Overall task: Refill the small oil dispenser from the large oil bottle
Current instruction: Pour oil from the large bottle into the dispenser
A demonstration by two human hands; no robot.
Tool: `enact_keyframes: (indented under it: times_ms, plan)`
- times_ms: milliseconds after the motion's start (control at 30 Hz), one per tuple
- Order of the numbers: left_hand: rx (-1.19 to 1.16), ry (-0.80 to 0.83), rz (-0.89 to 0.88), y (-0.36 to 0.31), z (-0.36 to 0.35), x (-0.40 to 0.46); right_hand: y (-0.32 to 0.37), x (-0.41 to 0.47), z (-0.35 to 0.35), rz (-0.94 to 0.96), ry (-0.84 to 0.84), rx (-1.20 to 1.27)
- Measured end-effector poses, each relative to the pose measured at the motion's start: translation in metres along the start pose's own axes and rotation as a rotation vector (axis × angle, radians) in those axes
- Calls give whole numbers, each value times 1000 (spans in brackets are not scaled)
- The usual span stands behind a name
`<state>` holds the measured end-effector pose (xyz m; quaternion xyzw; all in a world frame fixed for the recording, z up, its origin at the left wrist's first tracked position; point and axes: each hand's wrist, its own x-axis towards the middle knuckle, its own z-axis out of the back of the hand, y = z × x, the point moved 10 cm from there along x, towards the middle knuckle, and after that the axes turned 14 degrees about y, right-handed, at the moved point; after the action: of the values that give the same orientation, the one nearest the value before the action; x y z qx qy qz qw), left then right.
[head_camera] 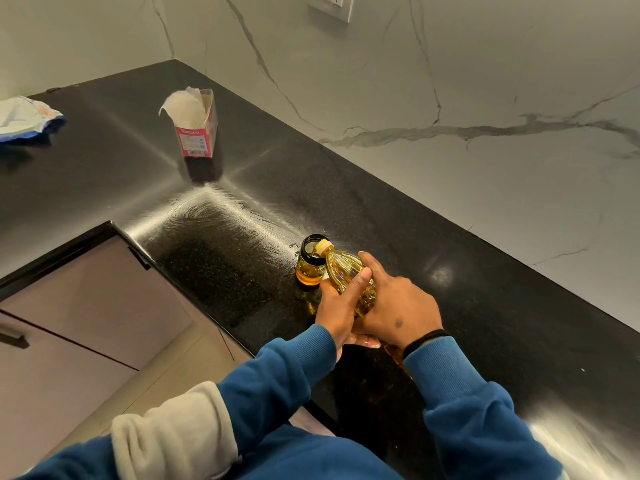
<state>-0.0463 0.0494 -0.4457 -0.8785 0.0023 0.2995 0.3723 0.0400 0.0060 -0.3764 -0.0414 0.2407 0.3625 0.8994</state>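
The large oil bottle, clear plastic with yellow oil, is tilted down to the left, and its yellow neck rests over the mouth of the small oil dispenser. The dispenser is a small glass jar with a dark rim, standing upright on the black counter and partly filled with amber oil. My left hand wraps the bottle's body from the near side. My right hand grips it from the far side and the top. The bottle's lower half is hidden by both hands.
An open pink carton with white paper sticking out stands at the back left. A crumpled white and blue wrapper lies at the far left. The black counter meets a marble wall behind; its edge drops to cabinet drawers on the left.
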Motion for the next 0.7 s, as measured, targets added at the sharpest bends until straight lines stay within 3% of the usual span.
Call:
enact_keyframes:
  times_ms: [700]
  plan:
    - [-2,-1,16,2,1,2,3,-5,5,11,9,-1]
